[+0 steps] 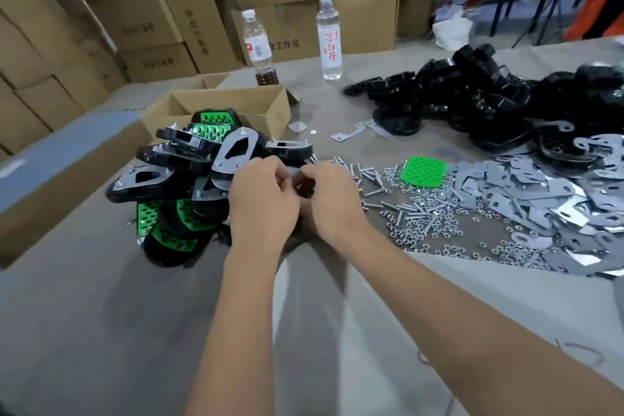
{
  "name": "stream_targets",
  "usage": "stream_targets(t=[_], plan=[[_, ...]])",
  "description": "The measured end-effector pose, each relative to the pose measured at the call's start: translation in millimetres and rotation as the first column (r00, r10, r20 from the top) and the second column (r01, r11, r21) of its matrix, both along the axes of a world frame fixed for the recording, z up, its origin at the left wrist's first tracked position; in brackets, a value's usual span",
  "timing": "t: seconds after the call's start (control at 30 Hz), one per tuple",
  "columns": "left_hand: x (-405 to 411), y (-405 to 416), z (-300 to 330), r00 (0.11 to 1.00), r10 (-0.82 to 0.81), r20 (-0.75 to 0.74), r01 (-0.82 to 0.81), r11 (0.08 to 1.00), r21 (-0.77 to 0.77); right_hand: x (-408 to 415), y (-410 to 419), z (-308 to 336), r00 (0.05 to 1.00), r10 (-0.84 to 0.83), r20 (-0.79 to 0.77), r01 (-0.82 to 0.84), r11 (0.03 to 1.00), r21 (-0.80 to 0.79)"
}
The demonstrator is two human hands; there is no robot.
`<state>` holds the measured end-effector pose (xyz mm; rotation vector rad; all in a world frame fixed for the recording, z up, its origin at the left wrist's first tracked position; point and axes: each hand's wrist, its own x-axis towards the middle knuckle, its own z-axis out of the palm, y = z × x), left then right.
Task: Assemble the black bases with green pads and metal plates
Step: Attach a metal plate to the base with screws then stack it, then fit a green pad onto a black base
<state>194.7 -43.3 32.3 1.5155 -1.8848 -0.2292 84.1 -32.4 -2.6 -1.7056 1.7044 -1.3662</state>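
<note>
Head view: open cardboard box (266, 108) behind heaped green-padded black bases (189, 159).

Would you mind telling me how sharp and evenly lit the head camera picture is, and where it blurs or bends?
Head view: light is soft and even, shadows faint; the metal plates at right throw bright glare; the two hands and the finished pile are fairly sharp; the far right background is smeared; the wide lens bows the stacked cartons and table edges.
</note>
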Motion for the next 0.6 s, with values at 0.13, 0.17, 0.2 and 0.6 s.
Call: stream_targets(t=[0.13,0.17,0.2,0.6], plan=[[-3.9,0.0,-6.1,0.991,0.114,-0.067,-0.113,0.994,0.011,11.0,-9.4,1.4,0.998,-0.024,-0.054,0.023,0.999,-0.031],[-8.8,0.4,-5.9,0.987,0.141,-0.081,-0.142,0.99,0.002,7.1,-8.7,1.6,1.0,-0.01,-0.011,0.009,1.0,-0.013],[-18.5,1.0,-5.3,0.982,0.16,-0.097,-0.162,0.987,-0.013,-1.6,-6.7,3.2,0.999,0.018,0.046,-0.019,1.0,0.019],[-194.4,33.3,-9.0,0.968,-0.111,-0.226,0.14,0.983,0.119,-238.3,22.1,2.1,0.509,-0.362,-0.781,0.6,0.8,0.02]])
